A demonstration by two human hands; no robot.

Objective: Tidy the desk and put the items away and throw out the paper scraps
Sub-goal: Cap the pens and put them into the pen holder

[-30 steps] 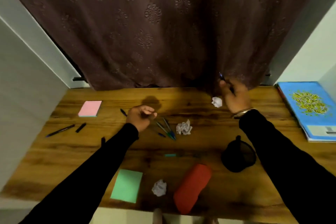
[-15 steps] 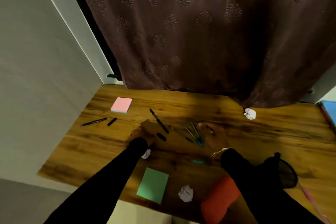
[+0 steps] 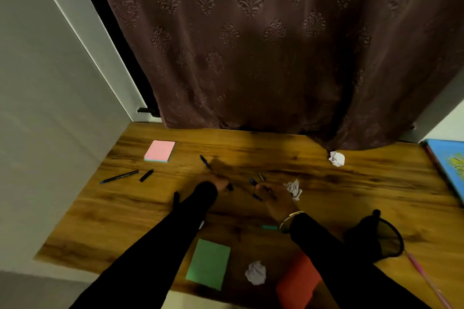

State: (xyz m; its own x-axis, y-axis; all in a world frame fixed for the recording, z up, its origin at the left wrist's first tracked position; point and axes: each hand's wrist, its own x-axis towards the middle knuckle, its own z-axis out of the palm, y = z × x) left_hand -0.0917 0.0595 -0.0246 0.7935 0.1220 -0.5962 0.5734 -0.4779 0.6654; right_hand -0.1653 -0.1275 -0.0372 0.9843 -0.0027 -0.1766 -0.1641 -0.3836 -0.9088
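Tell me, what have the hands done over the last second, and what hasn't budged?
The right hand came back from the far edge by the curtain to the pens mid-desk, near a crumpled paper. The left hand stayed low among the pens. The camera swung left. The pink notepad, green notepad and red pouch lie unmoved.

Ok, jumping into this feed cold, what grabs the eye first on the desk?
Both hands, left hand and right hand, work a scatter of pens at the desk's centre. Around them sit bright pads: a pink sticky-note pad far left and a green one near the front edge. White crumpled paper balls dot the wood.
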